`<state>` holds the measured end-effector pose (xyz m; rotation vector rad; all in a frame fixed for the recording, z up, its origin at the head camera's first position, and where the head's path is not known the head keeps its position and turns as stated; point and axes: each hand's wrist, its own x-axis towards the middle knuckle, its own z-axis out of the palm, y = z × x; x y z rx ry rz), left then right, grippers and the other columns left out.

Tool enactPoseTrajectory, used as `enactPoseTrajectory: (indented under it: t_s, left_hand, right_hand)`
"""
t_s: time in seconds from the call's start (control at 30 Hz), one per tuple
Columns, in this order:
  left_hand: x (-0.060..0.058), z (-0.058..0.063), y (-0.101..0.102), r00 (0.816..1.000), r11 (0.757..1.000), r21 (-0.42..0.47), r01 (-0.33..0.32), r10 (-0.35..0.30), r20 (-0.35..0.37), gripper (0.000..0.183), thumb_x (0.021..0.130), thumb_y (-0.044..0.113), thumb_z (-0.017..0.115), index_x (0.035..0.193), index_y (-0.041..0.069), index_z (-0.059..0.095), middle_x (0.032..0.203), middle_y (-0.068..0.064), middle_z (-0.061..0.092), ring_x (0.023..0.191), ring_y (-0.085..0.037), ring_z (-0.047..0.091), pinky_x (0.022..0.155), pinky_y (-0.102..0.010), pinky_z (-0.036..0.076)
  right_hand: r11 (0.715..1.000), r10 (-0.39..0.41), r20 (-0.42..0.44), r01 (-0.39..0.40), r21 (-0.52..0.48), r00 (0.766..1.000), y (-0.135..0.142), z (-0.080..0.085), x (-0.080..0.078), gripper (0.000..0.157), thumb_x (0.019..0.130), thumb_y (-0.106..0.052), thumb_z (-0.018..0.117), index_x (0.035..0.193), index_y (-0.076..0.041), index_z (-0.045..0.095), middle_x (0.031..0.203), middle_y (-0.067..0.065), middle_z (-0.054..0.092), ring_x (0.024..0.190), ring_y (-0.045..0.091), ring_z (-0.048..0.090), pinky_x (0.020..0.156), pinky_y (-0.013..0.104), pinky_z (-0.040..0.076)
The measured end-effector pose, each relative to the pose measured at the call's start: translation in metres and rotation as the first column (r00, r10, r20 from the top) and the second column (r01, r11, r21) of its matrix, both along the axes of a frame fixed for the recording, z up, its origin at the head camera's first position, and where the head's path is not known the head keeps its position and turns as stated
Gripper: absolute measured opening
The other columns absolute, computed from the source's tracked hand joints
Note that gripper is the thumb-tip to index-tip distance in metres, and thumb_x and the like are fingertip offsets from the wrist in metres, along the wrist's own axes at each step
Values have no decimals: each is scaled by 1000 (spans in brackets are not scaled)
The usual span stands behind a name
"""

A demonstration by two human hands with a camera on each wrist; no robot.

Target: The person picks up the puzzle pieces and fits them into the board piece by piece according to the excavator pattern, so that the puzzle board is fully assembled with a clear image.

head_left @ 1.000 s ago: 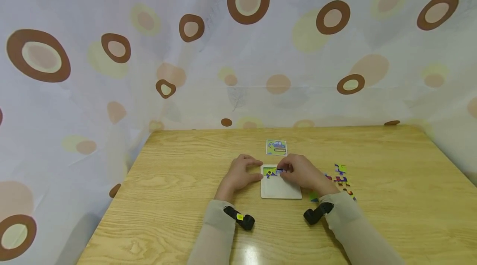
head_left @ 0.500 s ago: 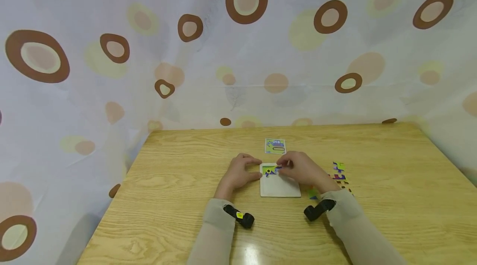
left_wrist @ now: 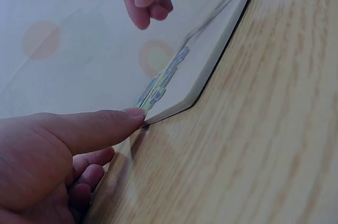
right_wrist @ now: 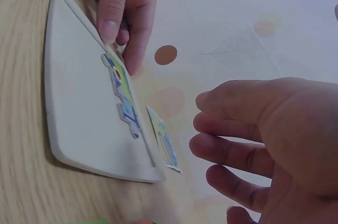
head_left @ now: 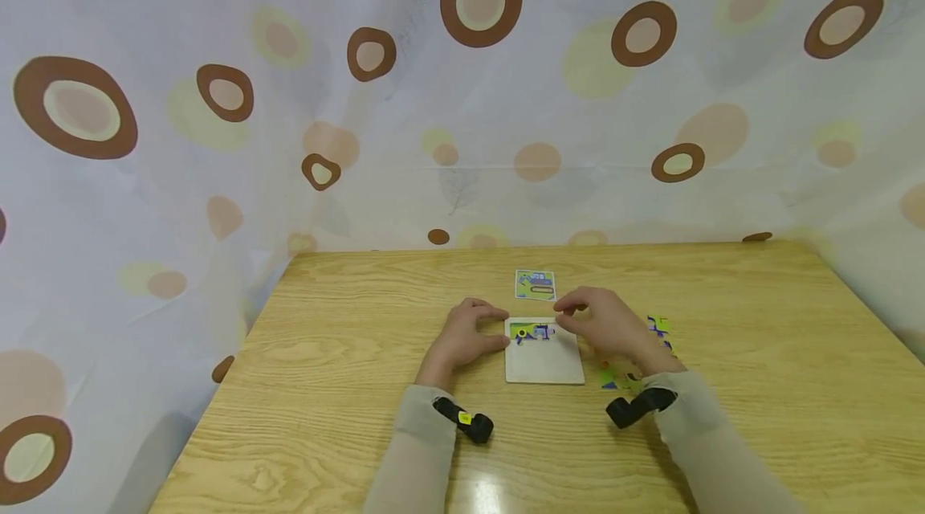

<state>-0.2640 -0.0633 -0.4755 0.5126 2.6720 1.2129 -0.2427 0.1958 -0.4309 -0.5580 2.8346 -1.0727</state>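
A white puzzle tray [head_left: 545, 365] lies on the table with a short row of joined jigsaw pieces [head_left: 533, 332] along its far left side. My left hand [head_left: 468, 336] holds the tray's left side, thumb [left_wrist: 108, 128] at the edge and index finger at the far corner. Just off the tray's far right corner hovers my right hand [head_left: 607, 323]. Its fingers are loosely bent, and the right wrist view shows nothing between them. In that view the joined pieces [right_wrist: 121, 97] lie flat inside the tray's rim.
Behind the tray lies a picture card [head_left: 535, 285] showing a digger-like vehicle. Several loose jigsaw pieces [head_left: 609, 377] are spread to the right, partly hidden under my right forearm. A patterned cloth [head_left: 405, 201] hangs behind the wooden table [head_left: 347, 337].
My right hand has let go of a jigsaw piece in the row and moved right, off the pieces. More of the row now shows. My left hand has stayed on the tray.
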Motion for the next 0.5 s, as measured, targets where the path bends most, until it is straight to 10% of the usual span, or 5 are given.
enactPoseTrajectory:
  t_s: [0.5]
  left_hand:
    - [0,-1,-2,1000,1000,5,2,-2,-15,39,87,22,78,124,17,70,135,-7,48,129,-31,39,107,-47,35]
  right_hand:
    - [1000,-21,-86,22,14,996,39,19,13,28,97,-17,64,119,0,67,106,8,65,98,27,57,79,45,49]
